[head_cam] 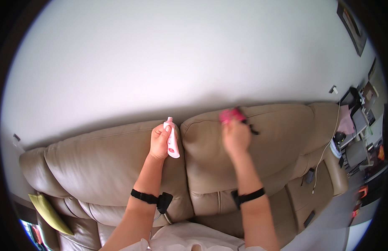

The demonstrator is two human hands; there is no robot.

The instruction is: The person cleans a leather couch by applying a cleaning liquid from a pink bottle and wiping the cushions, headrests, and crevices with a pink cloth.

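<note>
My left hand (160, 141) grips a pale pink and white squeeze tube (172, 142), its thumb pressed on the front. The tube's narrow neck points up, and its flat end hangs lower, bearing printing. Blurred by motion, my right hand (237, 135) is closed around a bright pink item (230, 116) with dark parts; its exact kind cannot be made out. Both hands are in front of the backrest of a tan leather sofa (118, 166), apart from each other. A black strap with a small box is on each forearm.
A yellow-green cushion (51, 215) rests at the sofa's left end. On the right, a white cable (326, 147) runs from a wall socket (334, 90) down over the sofa. Dark small devices (309, 218) lie on the seat. A cluttered desk (357, 125) stands beyond.
</note>
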